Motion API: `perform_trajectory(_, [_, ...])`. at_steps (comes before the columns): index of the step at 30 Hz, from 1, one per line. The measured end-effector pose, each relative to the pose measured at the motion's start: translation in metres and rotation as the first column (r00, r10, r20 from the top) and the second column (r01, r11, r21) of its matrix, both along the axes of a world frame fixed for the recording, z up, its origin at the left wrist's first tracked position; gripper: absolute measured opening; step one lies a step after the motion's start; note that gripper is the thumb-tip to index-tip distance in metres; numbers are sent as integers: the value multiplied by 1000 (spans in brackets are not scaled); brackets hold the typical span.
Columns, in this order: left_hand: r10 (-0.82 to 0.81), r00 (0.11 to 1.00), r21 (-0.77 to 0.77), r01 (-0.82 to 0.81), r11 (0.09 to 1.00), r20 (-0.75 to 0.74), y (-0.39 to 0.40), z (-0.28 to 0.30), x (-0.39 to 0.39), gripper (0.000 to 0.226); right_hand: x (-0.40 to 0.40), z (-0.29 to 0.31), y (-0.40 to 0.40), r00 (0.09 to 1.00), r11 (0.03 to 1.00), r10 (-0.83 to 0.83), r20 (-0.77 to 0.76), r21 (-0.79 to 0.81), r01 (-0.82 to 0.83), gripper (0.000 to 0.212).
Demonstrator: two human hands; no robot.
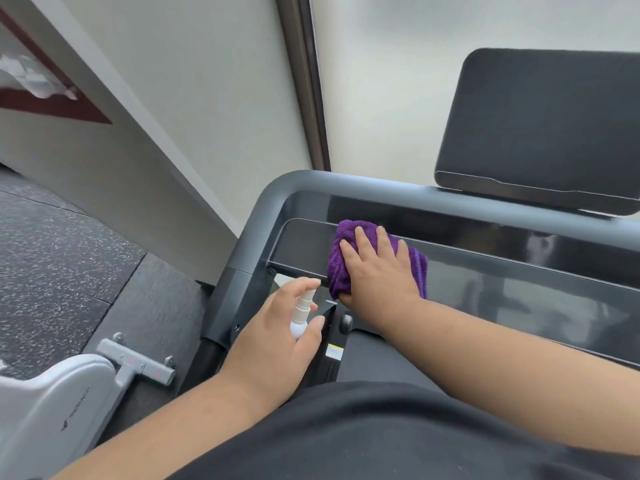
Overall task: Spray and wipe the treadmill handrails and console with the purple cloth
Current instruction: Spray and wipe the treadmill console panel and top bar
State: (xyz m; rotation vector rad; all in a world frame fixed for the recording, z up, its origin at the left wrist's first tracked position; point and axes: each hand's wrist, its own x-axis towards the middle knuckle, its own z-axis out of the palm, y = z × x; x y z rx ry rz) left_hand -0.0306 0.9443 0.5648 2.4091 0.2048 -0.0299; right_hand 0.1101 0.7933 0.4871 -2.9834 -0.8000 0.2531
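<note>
Two hands: right hand (375, 268) flat, pressing purple cloth (341, 261) on console (304, 237); left hand (277, 337) grips spray bottle (301, 315).

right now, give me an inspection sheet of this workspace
surface: glossy dark console, grey handrail curving round its left end
job's things: purple cloth bunched on the console's left part; white spray bottle
clutter: nothing seen
grippers: right hand flat on the cloth; left hand grips the bottle, finger on its top
cables: nothing seen
surroundings: dark screen, speckled floor, grey machine at left
</note>
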Motion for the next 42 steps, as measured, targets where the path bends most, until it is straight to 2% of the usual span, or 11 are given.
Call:
perform_trajectory(8, [96, 993, -17, -95, 995, 68, 45, -15, -10, 51, -3, 3, 78, 977, 976, 213, 14, 39, -213, 75])
perform_trajectory(12, [141, 982, -69, -133, 989, 124, 58, -16, 8, 52, -12, 15, 65, 937, 931, 348, -20, 124, -343, 70])
perform_trajectory(15, [158, 979, -97, -147, 984, 127, 64, -16, 30, 51, -30, 27, 44, 912, 886, 410, -14, 245, -394, 69])
perform_trajectory(20, [69, 995, -55, -65, 996, 67, 58, -20, 76, 45, -49, 43, 6, 950, 889, 311, 3, 354, -292, 67])
perform_trajectory(24, [-62, 997, 85, 66, 994, -45, 43, -33, 109, 38, -53, 49, -21, 980, 927, 175, -89, 350, -134, 63])
perform_trajectory(27, [-87, 992, 146, 100, 984, -91, 35, -41, 121, 33, -59, 50, -38, 981, 936, 89, -174, 352, -22, 73])
perform_trajectory(33, [-127, 984, 150, 145, 978, -123, 25, -43, 129, 30, -74, 46, -65, 975, 926, 44, -219, 375, 42, 75])
perform_trajectory(36, [-147, 985, 116, 157, 981, -86, 16, -39, 125, 34, -75, 44, -74, 970, 927, 40, -242, 372, 54, 74])
perform_trajectory(42, [-272, 961, 149, 278, 949, -59, -32, -29, 125, 42, -85, 42, -103, 961, 912, -19, -274, 390, 129, 72])
